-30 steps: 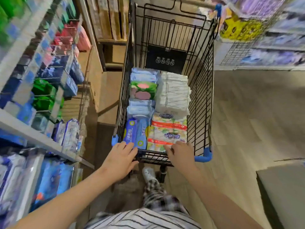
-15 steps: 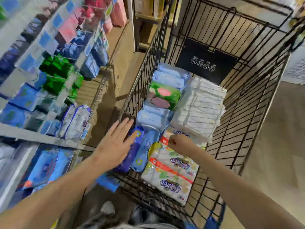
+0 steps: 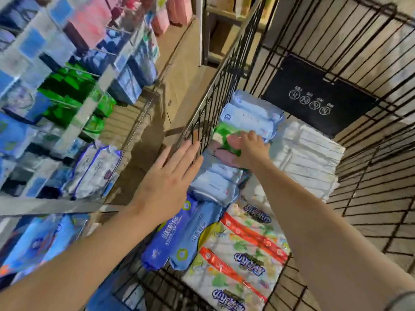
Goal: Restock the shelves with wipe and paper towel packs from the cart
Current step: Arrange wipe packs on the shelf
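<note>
The right hand (image 3: 249, 151) is lying over the green wipe pack (image 3: 221, 133) in the left row of the cart (image 3: 224, 70), its long axis crosswise; grip unclear. The left hand (image 3: 166, 176) is hovering, fingers (image 3: 177, 158) straight, holding nothing

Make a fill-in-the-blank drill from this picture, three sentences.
The right hand touches the soft green and pink pack, just ____ of the white ribbed paper towel pack.
The left hand, fingers straight, holds ____.
The black panel at the far end of the black wire cart shows ____ white round signs.
Missing words: left; nothing; four.
</note>
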